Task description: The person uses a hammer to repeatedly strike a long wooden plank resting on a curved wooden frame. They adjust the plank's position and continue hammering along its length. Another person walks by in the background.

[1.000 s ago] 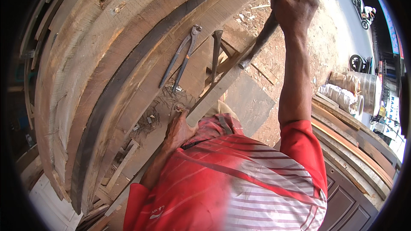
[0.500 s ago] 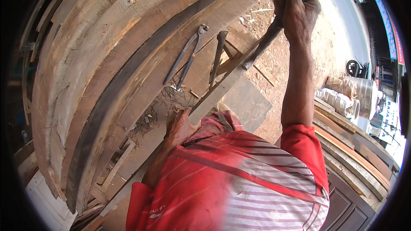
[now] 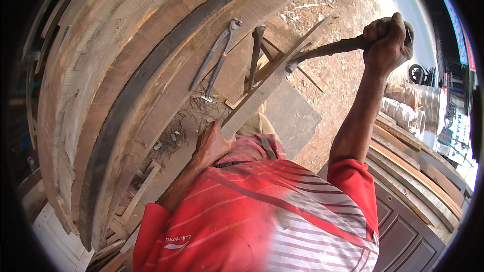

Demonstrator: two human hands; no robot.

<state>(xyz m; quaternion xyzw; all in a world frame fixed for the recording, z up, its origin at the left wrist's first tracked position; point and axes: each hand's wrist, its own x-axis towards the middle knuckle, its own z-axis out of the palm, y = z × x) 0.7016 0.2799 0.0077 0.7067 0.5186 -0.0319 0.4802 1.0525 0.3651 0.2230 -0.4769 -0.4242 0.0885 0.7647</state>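
Observation:
My right hand (image 3: 388,43) is closed around the handle of a dark hammer (image 3: 338,47), held out to the right. The hammer's head is at the long wooden batten (image 3: 272,83); I cannot tell whether it touches. My left hand (image 3: 214,143) grips the near end of this batten, which slants away to the upper right. Long-handled pincers (image 3: 218,55) lie on a plank left of the batten. Beside them is a dark tool with a flared top (image 3: 256,53), its lower end hidden behind the batten. A pile of loose nails (image 3: 174,138) lies left of my left hand.
Large thick timber slabs (image 3: 101,65) stand along the left. A grey board (image 3: 292,118) lies beyond the batten on the dirt ground, among wood scraps. Stacked planks (image 3: 413,176), a brown panelled door (image 3: 403,231) and wrapped bundles (image 3: 406,103) are at the right.
My right hand has come down and to the right with the hammer, whose handle now lies nearly level. My left hand stays on the batten's near end.

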